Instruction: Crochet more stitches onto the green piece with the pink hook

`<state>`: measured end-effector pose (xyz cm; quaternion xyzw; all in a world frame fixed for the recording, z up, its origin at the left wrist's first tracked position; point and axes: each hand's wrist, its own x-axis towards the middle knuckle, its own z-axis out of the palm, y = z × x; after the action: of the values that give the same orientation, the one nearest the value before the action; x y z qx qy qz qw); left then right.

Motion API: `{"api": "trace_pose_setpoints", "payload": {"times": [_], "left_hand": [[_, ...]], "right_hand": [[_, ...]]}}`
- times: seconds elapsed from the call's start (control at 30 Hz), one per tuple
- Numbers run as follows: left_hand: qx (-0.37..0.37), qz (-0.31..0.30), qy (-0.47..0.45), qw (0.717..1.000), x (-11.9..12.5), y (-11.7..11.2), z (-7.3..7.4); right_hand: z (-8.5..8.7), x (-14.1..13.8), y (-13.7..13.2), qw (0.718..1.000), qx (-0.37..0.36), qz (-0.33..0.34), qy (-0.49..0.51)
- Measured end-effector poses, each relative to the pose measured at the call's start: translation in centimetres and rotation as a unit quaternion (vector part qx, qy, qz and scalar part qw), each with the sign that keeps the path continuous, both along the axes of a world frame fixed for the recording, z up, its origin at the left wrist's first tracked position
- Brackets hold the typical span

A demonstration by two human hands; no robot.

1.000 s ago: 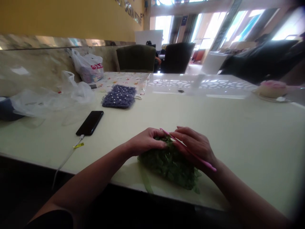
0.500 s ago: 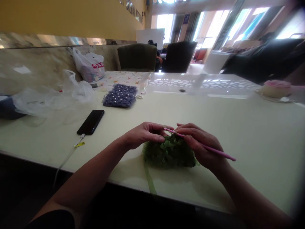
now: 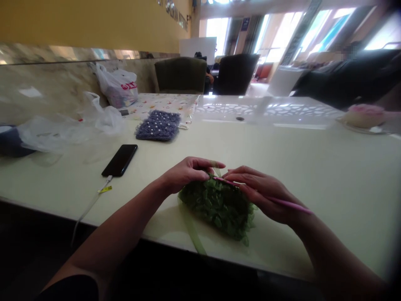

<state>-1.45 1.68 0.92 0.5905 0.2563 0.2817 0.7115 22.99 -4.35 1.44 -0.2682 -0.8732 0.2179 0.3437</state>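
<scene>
Seen from the head camera, the left hand lies over the far edge of a green ruffled crochet piece, its fingers loosely extended; whether it grips the piece, I cannot tell. The right hand is curled around a slim pink crochet hook, whose tip reaches the top of the green piece. That piece sits on a pale cream table near its near edge, with a green ribbon trailing toward the person.

Farther left lie a black smartphone with a white cable and a purple beaded pouch. Beyond, a white plastic bag holds something colourful; its red lettering is too blurred to read, as is the lettering on the yellow wall. At far right, a pink-topped item sits on a clear plate.
</scene>
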Motion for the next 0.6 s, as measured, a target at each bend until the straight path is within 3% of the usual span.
{"api": "trace_pose_setpoints", "payload": {"times": [0.1, 0.23, 0.33, 0.4, 0.5, 0.6], "left_hand": [[0.052, 0.040, 0.031, 0.997, 0.2, -0.3, 0.1], [0.237, 0.108, 0.112, 0.959, 0.7, -0.7, -0.2], [0.358, 0.146, 0.139, 0.912, 1.3, -1.3, -0.6], [0.386, 0.165, 0.140, 0.897, 1.7, -1.8, -0.9], [0.324, 0.202, 0.131, 0.915, 2.4, -2.6, -1.2], [0.138, 0.219, 0.073, 0.963, 2.9, -3.2, -1.4]], "right_hand": [[0.0, 0.0, 0.0, 1.000, 0.001, -0.007, -0.015], [-0.4, -0.3, 0.3, 0.998, 0.020, -0.013, -0.050], [-1.4, -1.1, 0.5, 0.982, 0.107, -0.089, -0.126], [-2.2, -2.0, 0.4, 0.959, 0.175, -0.154, -0.161], [-3.4, -3.4, -0.1, 0.923, 0.255, -0.243, -0.157], [-4.0, -4.3, -0.7, 0.884, 0.321, -0.304, -0.149]]}}
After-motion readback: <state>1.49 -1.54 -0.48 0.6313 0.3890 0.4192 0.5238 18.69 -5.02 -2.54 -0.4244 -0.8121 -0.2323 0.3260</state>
